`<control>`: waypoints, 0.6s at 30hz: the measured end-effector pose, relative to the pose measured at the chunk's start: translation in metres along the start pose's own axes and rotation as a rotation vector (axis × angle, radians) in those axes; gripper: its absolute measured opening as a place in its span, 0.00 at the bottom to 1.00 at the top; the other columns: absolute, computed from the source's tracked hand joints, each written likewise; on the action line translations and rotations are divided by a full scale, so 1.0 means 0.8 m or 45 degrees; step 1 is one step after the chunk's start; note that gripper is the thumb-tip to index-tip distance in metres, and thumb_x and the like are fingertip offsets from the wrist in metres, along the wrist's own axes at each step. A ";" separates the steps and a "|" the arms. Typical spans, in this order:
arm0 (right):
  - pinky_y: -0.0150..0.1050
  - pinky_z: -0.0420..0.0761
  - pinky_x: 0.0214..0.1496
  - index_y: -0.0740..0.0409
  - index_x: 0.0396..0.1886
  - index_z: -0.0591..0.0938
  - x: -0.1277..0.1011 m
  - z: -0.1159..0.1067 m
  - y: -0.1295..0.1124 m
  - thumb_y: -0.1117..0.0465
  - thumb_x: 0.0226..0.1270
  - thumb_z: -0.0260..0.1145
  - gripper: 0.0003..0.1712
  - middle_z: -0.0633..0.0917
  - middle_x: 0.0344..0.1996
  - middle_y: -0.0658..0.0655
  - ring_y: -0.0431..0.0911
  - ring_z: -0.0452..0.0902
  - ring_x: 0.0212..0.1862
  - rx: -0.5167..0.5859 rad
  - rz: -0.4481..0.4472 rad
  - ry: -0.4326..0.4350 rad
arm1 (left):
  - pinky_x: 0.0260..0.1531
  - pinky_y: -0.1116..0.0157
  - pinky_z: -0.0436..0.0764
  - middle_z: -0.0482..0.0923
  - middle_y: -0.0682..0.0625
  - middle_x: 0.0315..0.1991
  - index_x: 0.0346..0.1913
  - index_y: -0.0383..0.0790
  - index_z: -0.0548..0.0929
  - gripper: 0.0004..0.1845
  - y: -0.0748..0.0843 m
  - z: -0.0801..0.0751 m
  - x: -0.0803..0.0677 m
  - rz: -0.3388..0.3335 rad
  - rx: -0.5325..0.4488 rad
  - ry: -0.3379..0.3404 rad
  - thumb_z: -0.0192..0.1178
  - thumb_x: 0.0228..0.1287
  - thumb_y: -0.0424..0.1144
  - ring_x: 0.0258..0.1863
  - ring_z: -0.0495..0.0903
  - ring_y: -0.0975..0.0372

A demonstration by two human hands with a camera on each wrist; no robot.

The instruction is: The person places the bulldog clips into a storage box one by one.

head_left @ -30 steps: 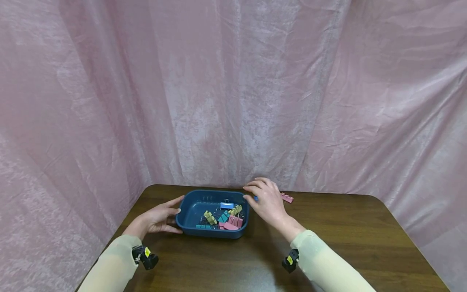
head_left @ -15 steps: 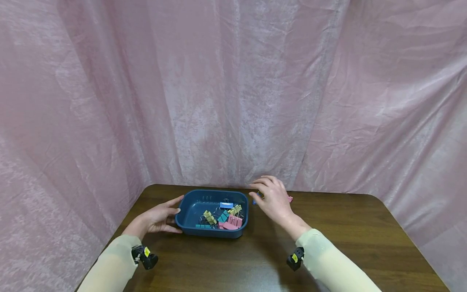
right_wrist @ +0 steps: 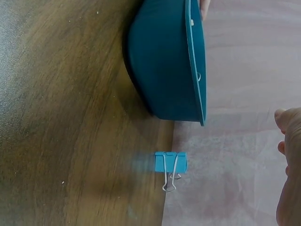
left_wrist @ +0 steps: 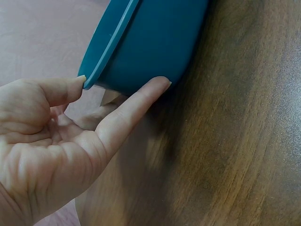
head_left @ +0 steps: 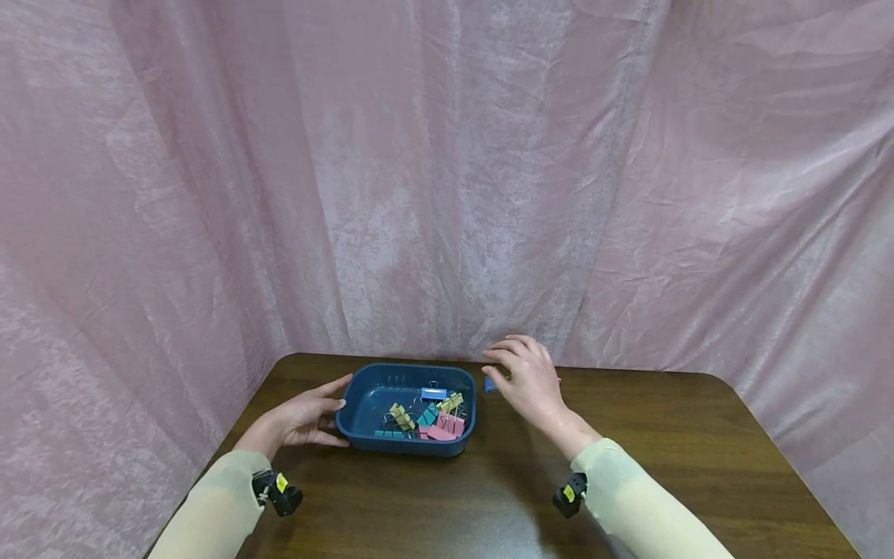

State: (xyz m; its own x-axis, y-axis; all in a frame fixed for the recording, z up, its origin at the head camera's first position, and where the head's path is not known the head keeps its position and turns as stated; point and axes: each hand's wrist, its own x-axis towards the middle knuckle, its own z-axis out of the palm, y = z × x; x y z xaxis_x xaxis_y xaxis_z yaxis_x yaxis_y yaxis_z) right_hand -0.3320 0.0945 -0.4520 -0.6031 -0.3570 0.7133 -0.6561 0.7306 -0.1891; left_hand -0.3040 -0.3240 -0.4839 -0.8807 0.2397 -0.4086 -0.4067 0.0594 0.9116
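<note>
- Left hand: rests against the left end of the dark teal plastic tray. In the left wrist view the thumb tip touches the tray at its rim and 1 straight finger lies along the lower wall. Fingers mostly straight, bracing, not gripping.
- Right hand: hovers just right of the tray, over the far part of the table. Fingers loosely bent, narrow gap, holding nothing.
- Small light-blue binder clip with wire handles: lies flat on the dark wooden table, just beside the tray's far right corner, apart from it. The right wrist view shows the clip near the table's far edge, untouched, with the fingertips above and off to 1 side.
- Pile of yellow, teal, pink and blue binder clips: sits inside the tray, toward its near right side.
- Pink wrinkled cloth backdrop hangs behind the table.
- Step, as I judge it: reaching for the loose blue clip while the tray is steadied; no contact yet.
- Next move would need: fingers lowered onto the clip body, a pinch across its sides, care not to nudge it off the far edge.
</note>
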 end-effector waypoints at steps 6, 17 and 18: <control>0.56 0.71 0.65 0.49 0.48 0.91 0.000 -0.003 0.002 0.54 0.64 0.77 0.14 0.88 0.49 0.51 0.52 0.75 0.61 0.004 0.008 -0.003 | 0.47 0.36 0.82 0.52 0.23 0.74 0.83 0.53 0.49 0.32 -0.001 -0.001 0.001 0.000 0.000 0.001 0.42 0.83 0.33 0.65 0.69 0.29; 0.56 0.73 0.61 0.50 0.48 0.91 -0.004 -0.009 0.014 0.55 0.63 0.77 0.14 0.88 0.48 0.51 0.53 0.75 0.60 -0.003 0.020 0.029 | 0.47 0.37 0.82 0.53 0.24 0.74 0.83 0.53 0.50 0.33 -0.001 -0.002 0.000 -0.006 0.001 0.004 0.45 0.83 0.34 0.63 0.72 0.31; 0.56 0.73 0.61 0.49 0.48 0.91 -0.004 -0.009 0.016 0.55 0.62 0.77 0.14 0.88 0.48 0.51 0.53 0.75 0.60 -0.007 0.023 0.031 | 0.47 0.37 0.82 0.53 0.24 0.74 0.83 0.53 0.50 0.33 -0.001 -0.001 0.000 -0.005 0.000 0.003 0.45 0.83 0.34 0.63 0.72 0.31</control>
State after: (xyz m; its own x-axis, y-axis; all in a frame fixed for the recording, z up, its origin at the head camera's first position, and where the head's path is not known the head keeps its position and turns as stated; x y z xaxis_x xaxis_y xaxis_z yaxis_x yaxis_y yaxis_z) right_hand -0.3349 0.1091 -0.4520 -0.6036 -0.3297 0.7259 -0.6426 0.7401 -0.1982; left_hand -0.3041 -0.3251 -0.4844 -0.8795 0.2371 -0.4125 -0.4104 0.0608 0.9099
